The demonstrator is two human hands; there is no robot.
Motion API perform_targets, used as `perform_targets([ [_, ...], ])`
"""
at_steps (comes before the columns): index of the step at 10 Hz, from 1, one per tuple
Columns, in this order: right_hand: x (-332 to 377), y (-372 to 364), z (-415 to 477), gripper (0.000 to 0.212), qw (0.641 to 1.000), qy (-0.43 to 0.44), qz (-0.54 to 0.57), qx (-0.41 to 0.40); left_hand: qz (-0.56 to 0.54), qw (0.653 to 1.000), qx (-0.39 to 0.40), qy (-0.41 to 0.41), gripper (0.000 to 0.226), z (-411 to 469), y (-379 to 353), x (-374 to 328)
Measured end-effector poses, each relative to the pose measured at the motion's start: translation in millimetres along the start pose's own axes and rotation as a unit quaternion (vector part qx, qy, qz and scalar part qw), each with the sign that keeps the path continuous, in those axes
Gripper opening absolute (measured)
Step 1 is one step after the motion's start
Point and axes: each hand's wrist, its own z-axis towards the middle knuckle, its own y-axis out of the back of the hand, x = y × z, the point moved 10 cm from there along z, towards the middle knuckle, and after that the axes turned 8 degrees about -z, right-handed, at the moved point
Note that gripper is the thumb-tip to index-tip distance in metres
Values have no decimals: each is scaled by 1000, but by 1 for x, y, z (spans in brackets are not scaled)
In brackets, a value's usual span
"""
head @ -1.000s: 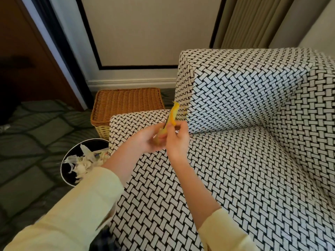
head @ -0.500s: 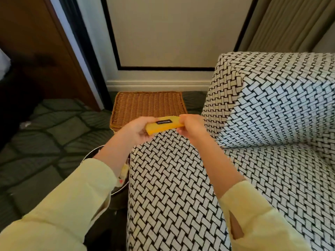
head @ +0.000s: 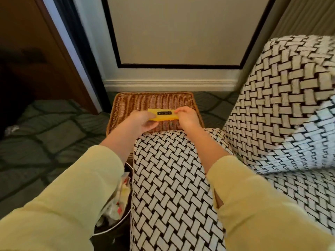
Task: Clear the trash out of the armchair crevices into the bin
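Observation:
A flat yellow packet (head: pixel 163 115) with a small black label is stretched level between my two hands. My left hand (head: pixel 143 120) pinches its left end and my right hand (head: pixel 187 115) pinches its right end. Both hands reach past the armchair's black-and-white woven armrest (head: pixel 172 178) and hold the packet over the wicker basket (head: pixel 154 102). The round dark bin (head: pixel 116 211) stands on the floor at the armrest's left side, mostly hidden by my left sleeve, with crumpled wrappers inside it.
The armchair's backrest (head: pixel 282 105) rises on the right. A white baseboard (head: pixel 168 84) and panelled wall close the far side. A brown wooden door (head: pixel 36 57) stands at the left. Dark green patterned carpet (head: pixel 45 134) covers the floor.
The packet went from upright over the seat to flat, then moved forward from above the armrest to over the wicker basket. My view swung left and forward.

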Motion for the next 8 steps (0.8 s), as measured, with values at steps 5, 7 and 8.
perform_targets([
  [5,-31,-45,56,36,957,-22,-247,154,87,994,-37,59,41,65,8,33],
  [7,-7,-10,36,32,980,45,-192,23,50,997,-43,30,42,42,13,19],
  [8,2,13,8,30,996,45,-73,-1,39,999,23,30,44,4,14,7],
])
